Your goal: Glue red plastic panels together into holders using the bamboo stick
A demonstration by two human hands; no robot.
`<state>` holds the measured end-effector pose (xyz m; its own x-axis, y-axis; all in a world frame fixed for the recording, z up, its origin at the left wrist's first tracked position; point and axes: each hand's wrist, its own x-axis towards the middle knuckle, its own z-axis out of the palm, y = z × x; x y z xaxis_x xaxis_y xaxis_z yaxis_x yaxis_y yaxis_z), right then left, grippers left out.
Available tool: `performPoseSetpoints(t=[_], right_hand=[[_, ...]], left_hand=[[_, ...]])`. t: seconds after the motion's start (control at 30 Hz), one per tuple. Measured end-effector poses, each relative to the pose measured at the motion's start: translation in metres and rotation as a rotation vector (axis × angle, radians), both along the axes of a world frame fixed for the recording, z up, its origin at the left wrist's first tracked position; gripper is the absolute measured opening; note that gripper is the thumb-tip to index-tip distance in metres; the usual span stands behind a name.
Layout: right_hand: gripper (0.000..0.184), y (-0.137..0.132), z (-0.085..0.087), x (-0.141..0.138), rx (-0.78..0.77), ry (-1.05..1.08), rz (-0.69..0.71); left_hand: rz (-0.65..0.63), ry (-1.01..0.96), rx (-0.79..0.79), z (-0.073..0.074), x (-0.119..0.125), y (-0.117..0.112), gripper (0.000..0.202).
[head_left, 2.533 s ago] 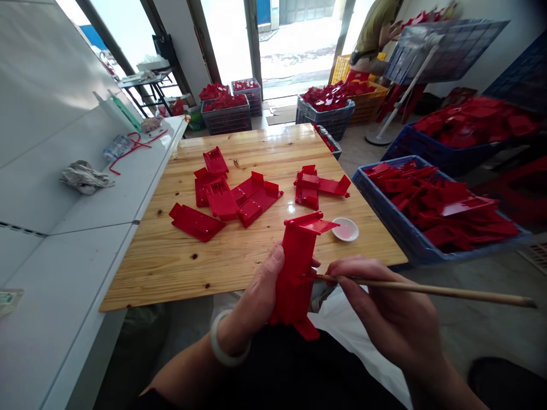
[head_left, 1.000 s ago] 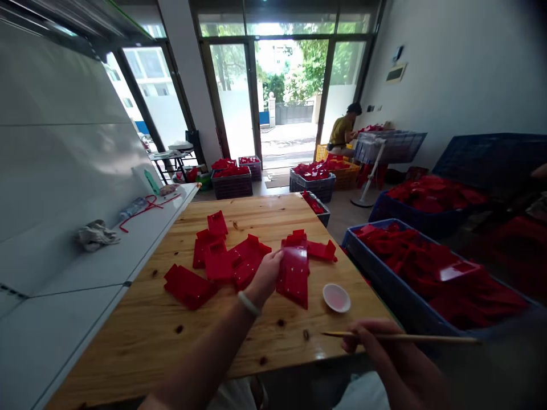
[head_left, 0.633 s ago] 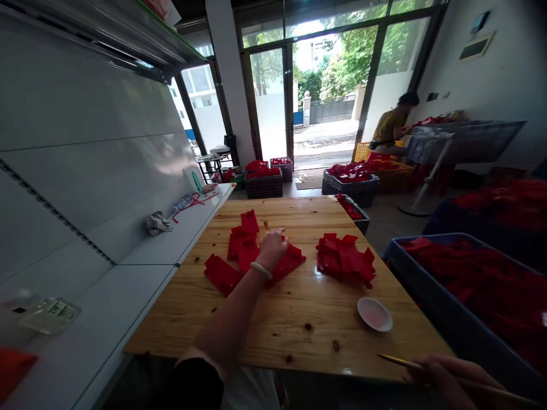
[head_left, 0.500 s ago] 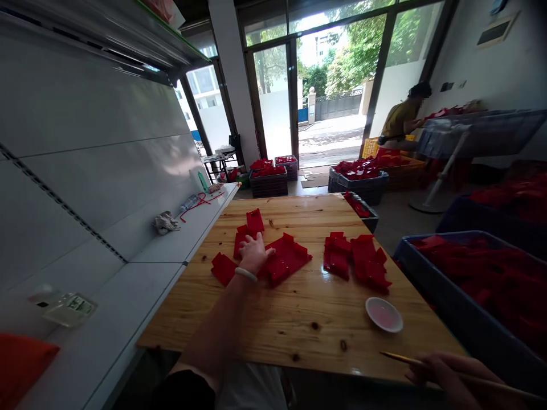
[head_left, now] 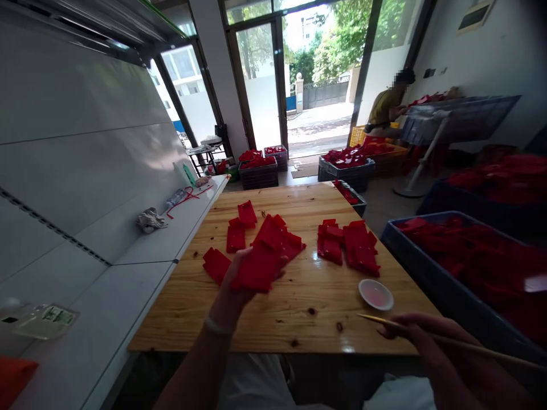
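My left hand is closed on a red plastic part, lifted above the wooden table. Its fingers are mostly hidden under the part. Beyond it, more red parts lie on the left of the table, and a small pile of red parts sits to the right. My right hand pinches a thin wooden stick near the table's front right corner. A small white dish stands just beyond the stick's tip.
A blue crate full of red parts stands to the right of the table. White shelving runs along the left with a crumpled rag. More crates stand by the door. Another person works at the back right.
My left hand set the earlier red part on the right pile, reached to the left group, and has lifted another red part toward me. My right hand kept the stick.
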<state>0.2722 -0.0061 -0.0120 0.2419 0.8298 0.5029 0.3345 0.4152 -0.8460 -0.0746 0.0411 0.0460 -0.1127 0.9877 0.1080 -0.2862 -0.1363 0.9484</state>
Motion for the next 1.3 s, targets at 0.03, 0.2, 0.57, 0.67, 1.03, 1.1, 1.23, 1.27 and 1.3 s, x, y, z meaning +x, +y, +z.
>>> performPoseSetpoints(t=[0.03, 0.2, 0.57, 0.67, 1.03, 1.1, 1.23, 1.27, 1.3], right_hand=[[0.026, -0.004, 0.01, -0.005, 0.021, -0.034, 0.038], [0.013, -0.022, 0.05, -0.04, 0.144, 0.047, 0.178], [0.019, -0.024, 0.051, -0.061, 0.21, 0.043, 0.264], [0.015, -0.024, 0.05, -0.062, 0.237, -0.008, 0.255], [0.011, -0.017, 0.05, -0.065, 0.244, -0.08, 0.257], [0.011, -0.017, 0.05, -0.066, 0.238, -0.096, 0.262], [0.016, -0.017, 0.048, -0.065, 0.26, -0.152, 0.268], [0.017, -0.017, 0.047, -0.064, 0.266, -0.166, 0.275], [0.019, -0.017, 0.047, -0.063, 0.272, -0.176, 0.284]], left_hand=[[-0.101, -0.107, -0.046, -0.003, 0.014, -0.011, 0.064], [-0.465, -0.451, -0.346, -0.013, 0.067, -0.055, 0.067], [-0.269, -0.284, -0.462, 0.01, 0.103, -0.093, 0.06], [-0.246, -0.251, -0.435, 0.012, 0.108, -0.093, 0.061], [-0.234, -0.215, -0.401, 0.011, 0.111, -0.089, 0.047], [-0.24, -0.226, -0.391, 0.01, 0.111, -0.087, 0.049], [-0.269, -0.252, -0.38, 0.004, 0.111, -0.084, 0.052], [-0.278, -0.255, -0.381, 0.003, 0.111, -0.084, 0.053], [-0.282, -0.257, -0.384, 0.002, 0.11, -0.083, 0.054]])
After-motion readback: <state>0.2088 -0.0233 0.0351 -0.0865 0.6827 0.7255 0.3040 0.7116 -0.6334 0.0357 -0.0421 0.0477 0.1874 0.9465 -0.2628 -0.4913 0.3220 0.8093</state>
